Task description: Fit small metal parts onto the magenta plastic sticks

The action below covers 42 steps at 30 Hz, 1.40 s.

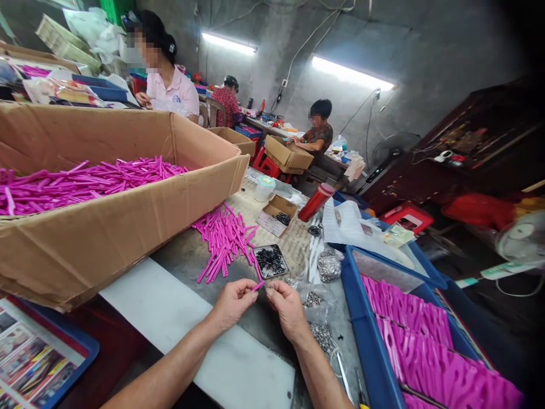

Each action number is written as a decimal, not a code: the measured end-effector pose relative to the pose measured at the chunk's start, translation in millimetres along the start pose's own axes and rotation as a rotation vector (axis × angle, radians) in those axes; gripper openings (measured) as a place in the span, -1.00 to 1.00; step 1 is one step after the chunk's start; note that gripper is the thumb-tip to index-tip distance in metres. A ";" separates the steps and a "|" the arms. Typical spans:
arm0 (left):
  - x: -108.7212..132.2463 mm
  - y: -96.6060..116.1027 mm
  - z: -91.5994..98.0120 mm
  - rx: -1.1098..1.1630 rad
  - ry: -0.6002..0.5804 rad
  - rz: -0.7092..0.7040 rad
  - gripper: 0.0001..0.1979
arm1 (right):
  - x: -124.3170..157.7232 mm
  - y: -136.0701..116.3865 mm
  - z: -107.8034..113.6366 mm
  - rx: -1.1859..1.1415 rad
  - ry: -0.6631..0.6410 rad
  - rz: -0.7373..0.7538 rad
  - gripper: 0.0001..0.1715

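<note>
L hand [235, 300] has a pink stick [258, 286] pinched btwn thumb & index; only a short end shows, rest hidden in the grip. R hand [284, 304] is just beside it, fingers curled in, thumb & index close tog.; maybe a small dark bit at the tips, can't tell if it's gripped.

Key relation: the stick's free end vs the R fingertips. It lies directly btwn the hands, L hand nearer since it's holding, R fingertips right by the free end; touching or a hair apart, can't tell. Long axis runs crosswise, L to R, tilted a bit twd the worktop [183, 272] far edge; visible end points R & slightly away from the person.

Stick is held up just past the far long edge of the white board [187, 307], which covers the worktop's near edge, & on the near side of the shallow dish [288, 267] w/ dark parts [271, 261]. Loose stick pile [225, 241] is L of the dish, btwn it & the cardboard box [106, 227] at the worktop's L edge; blue crate [357, 324] w/ pink pieces along the R edge
</note>
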<state>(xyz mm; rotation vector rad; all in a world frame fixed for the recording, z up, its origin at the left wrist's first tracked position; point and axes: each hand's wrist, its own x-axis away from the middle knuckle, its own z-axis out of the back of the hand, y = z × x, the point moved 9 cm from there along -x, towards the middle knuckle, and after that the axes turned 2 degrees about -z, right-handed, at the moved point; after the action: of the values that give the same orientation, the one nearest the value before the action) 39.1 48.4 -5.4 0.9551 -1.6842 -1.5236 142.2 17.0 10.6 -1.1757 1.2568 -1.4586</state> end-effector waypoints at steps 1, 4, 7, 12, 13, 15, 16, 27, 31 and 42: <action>0.1 0.9 1.3 -0.019 0.007 -0.018 -0.81 | 0.6 -1.1 0.4 0.013 -0.002 0.007 -0.81; 0.9 1.1 4.8 -0.075 0.027 -0.052 -0.75 | 2.4 -3.6 0.4 0.023 -0.007 0.020 -0.82; 2.0 0.3 4.9 -0.123 0.034 -0.072 -0.77 | 3.5 -4.7 -0.3 0.017 -0.020 0.023 -0.83; 3.6 4.2 0.4 -0.218 0.016 -0.113 -0.80 | 2.0 -5.2 0.6 0.037 -0.038 0.035 -0.83; 3.9 6.4 0.0 -0.244 0.015 -0.129 -0.81 | 1.5 -4.9 0.7 0.039 -0.040 0.033 -0.83; 4.6 11.8 0.5 -0.299 0.026 -0.161 -0.82 | 0.8 -3.9 0.2 0.043 -0.045 0.024 -0.83; 5.0 14.8 0.9 -0.327 0.032 -0.177 -0.83 | 0.7 -3.6 -0.2 0.046 -0.046 0.019 -0.82; 7.1 29.4 -2.3 -0.460 0.016 -0.241 -0.78 | 0.7 -1.1 -0.6 0.088 -0.061 -0.026 -0.80; 8.4 30.2 -4.1 -0.512 0.017 -0.258 -0.78 | -0.7 -2.9 -0.7 0.149 -0.076 -0.056 -0.78; 9.6 32.3 -7.2 -0.581 0.016 -0.257 -0.77 | -0.5 -12.7 1.2 0.452 -0.066 -0.037 -0.77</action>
<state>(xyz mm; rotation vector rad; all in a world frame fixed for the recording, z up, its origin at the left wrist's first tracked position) 37.7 38.1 27.4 0.8759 -1.0276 -2.0112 143.2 18.9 23.2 -0.9335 0.8048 -1.6102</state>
